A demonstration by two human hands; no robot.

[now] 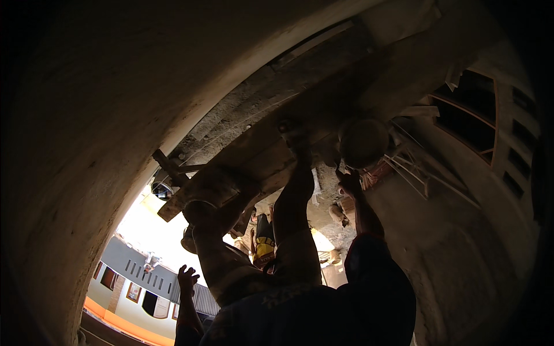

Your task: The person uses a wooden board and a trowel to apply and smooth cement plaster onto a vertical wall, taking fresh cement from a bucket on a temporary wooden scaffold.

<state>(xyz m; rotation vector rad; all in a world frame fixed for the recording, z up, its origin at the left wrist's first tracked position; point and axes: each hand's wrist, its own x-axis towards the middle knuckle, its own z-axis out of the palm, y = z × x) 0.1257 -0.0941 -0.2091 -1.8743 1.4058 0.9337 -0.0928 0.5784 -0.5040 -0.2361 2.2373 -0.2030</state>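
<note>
In the shadowed head view, my left hand [187,278] is raised at the lower left with its fingers curled but apart, holding nothing. My right hand [348,182] is closed on a dark hand tool [330,153], like a trowel, just below a round dark bucket or bowl [363,142] on a wooden plank [369,86]. My bare legs [291,219] reach across to the plank, one foot [293,132] resting on it. A second round container [199,212] is beside my other leg, partly hidden in shadow.
A plastered wall [81,138] curves along the left. Another person [264,245] in yellow and black is below the plank, among rubble. Timber struts [167,164] stand at the plank's left end. Window frames [467,115] and leaning rods [410,173] are on the right. A bright building front [133,294] shows beyond.
</note>
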